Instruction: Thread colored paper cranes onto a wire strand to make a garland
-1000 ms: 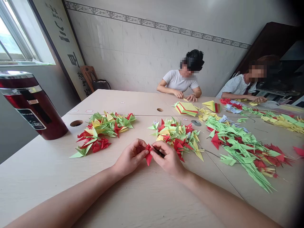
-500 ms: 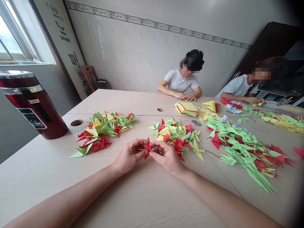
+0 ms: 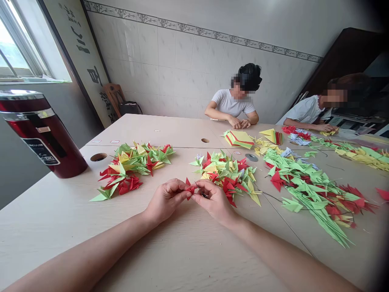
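A small red folded-paper crane (image 3: 190,189) is pinched between my two hands above the near part of the table. My left hand (image 3: 168,198) has thumb and fingers closed on its left side. My right hand (image 3: 214,199) grips its right side, with a thin dark strand, perhaps thread, showing at the fingertips; whether a needle is there I cannot tell. Just beyond my right hand lies a pile of red, green and yellow paper cranes (image 3: 226,172). Another mixed pile of paper cranes (image 3: 136,160) lies beyond my left hand.
A dark red vacuum flask (image 3: 45,138) stands at the table's left edge. Green and red strung cranes (image 3: 313,190) lie to the right. Square coloured paper (image 3: 240,139) is stacked farther back. Two people (image 3: 234,103) sit across the table, working with their hands.
The red crane has turned and tilted between my fingertips, one point now standing up. My hands have barely moved. Across the table, one person's arm has shifted slightly.
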Available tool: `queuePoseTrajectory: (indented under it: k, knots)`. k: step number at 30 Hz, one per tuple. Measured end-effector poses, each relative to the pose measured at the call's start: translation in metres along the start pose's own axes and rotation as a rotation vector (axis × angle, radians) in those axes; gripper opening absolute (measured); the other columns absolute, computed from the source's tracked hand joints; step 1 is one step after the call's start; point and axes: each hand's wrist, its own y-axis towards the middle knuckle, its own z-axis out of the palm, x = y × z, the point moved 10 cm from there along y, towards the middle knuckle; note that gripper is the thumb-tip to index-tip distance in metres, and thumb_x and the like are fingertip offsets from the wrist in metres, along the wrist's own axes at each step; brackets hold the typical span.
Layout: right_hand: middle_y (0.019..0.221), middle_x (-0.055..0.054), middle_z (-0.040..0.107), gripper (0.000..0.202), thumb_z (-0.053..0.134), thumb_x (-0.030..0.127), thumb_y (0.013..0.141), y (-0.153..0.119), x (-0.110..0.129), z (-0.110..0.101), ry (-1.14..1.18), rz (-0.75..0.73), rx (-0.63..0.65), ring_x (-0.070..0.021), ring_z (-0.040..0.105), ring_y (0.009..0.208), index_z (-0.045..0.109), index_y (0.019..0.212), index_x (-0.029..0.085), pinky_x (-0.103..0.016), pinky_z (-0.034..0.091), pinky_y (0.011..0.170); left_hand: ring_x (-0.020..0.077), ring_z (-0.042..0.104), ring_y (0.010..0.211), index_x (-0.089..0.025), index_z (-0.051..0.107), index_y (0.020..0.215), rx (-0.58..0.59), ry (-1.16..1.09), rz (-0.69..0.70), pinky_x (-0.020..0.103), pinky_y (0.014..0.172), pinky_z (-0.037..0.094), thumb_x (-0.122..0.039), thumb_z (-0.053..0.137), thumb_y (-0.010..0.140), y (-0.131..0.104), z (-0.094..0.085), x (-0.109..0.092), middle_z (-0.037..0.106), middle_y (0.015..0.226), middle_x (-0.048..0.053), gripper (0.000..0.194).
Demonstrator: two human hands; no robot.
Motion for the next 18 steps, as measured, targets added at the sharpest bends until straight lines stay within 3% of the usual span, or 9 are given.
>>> queuePoseTrajectory:
  k: [4, 7, 13, 18]
  knots:
    - [0.093, -0.005, 0.057, 0.007, 0.062, 0.025, 0.075, 0.000, 0.006, -0.002, -0.015, -0.053, -0.023, -0.0178, 0.054, 0.089, 0.063, 0.078, 0.018, -0.027, 0.045, 0.071, 0.0162, 0.056, 0.081, -0.016, 0.065, 0.080, -0.012, 0.039, 0.060, 0.027, 0.070, 0.046, -0.025, 0.060, 0.077, 0.000, 0.000, -0.004, 0.057, 0.085, 0.007, 0.011]
    - [0.081, -0.002, 0.057, 0.008, 0.060, 0.026, 0.076, 0.000, 0.004, 0.001, 0.014, -0.020, 0.002, -0.0144, 0.054, 0.077, 0.061, 0.079, 0.018, -0.025, 0.044, 0.067, 0.0167, 0.055, 0.085, -0.016, 0.065, 0.084, 0.022, 0.077, 0.031, 0.027, 0.070, 0.046, -0.027, 0.057, 0.079, 0.001, 0.002, -0.003, 0.056, 0.091, 0.008, 0.014]
    - [0.074, 0.000, 0.057, 0.013, 0.059, 0.030, 0.078, -0.003, -0.004, 0.005, 0.074, 0.076, 0.034, -0.0130, 0.052, 0.069, 0.059, 0.083, 0.017, -0.024, 0.043, 0.062, 0.0157, 0.058, 0.073, -0.013, 0.063, 0.077, 0.048, 0.137, -0.073, 0.027, 0.068, 0.045, -0.028, 0.056, 0.079, 0.002, 0.001, 0.007, 0.063, 0.078, 0.007, 0.016]
    - [0.068, 0.001, 0.054, 0.015, 0.057, 0.030, 0.080, -0.004, 0.003, 0.005, 0.010, 0.029, 0.050, -0.0117, 0.049, 0.064, 0.058, 0.077, 0.016, -0.023, 0.041, 0.058, 0.0150, 0.058, 0.069, -0.014, 0.060, 0.073, 0.091, 0.062, -0.102, 0.026, 0.065, 0.045, -0.029, 0.055, 0.079, -0.001, 0.006, 0.003, 0.064, 0.074, 0.006, 0.017]
